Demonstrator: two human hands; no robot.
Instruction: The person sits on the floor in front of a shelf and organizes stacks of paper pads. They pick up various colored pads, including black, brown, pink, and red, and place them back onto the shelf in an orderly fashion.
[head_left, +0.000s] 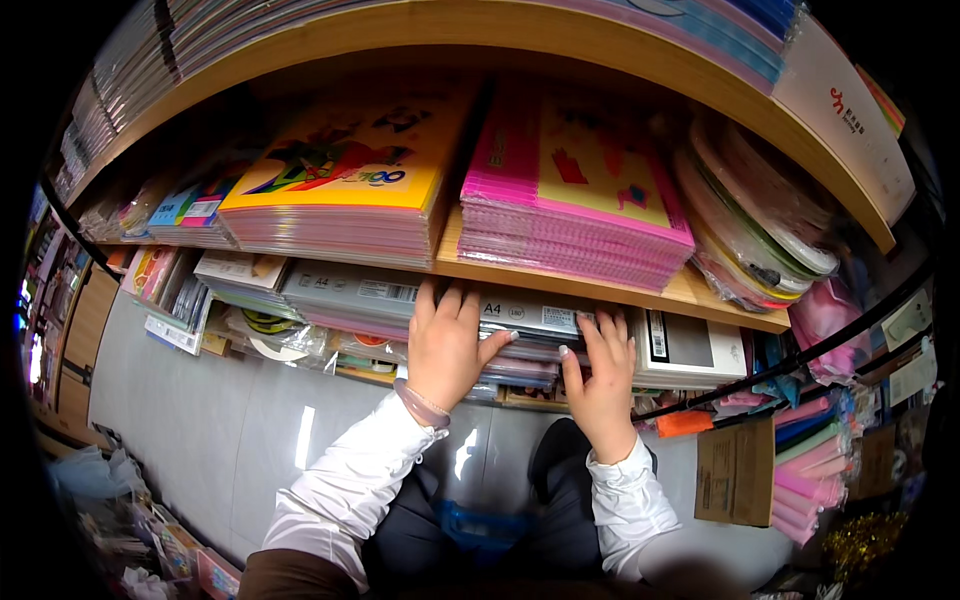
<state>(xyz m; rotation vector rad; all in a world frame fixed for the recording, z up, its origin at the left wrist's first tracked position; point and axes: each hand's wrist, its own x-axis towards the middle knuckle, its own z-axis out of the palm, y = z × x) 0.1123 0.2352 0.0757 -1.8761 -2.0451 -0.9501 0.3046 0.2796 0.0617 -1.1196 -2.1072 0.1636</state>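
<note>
A stack of grey A4 packs (517, 311) in clear wrap, bearing printed labels, lies on the lower shelf under the wooden board. At its left side is my left hand (444, 349), fingers pointing inward under the board and thumb across the stack's front edge. My right hand (606, 382) touches the right front corner, its thumb low against the front and its fingers spread. Neither hand is closed around a pack. The fingertips of my left hand are partly hidden by the shelf edge. Another grey A4 stack (345, 292) sits just left of my left hand.
Above, the wooden shelf (446, 251) bears yellow booklets (337, 165) and pink booklets (570, 202). White-bordered packs (694, 349) lie to the right. A black metal bar (810, 356) crosses the right side. A cardboard box (733, 472) and a blue plastic object (480, 525) are lower down.
</note>
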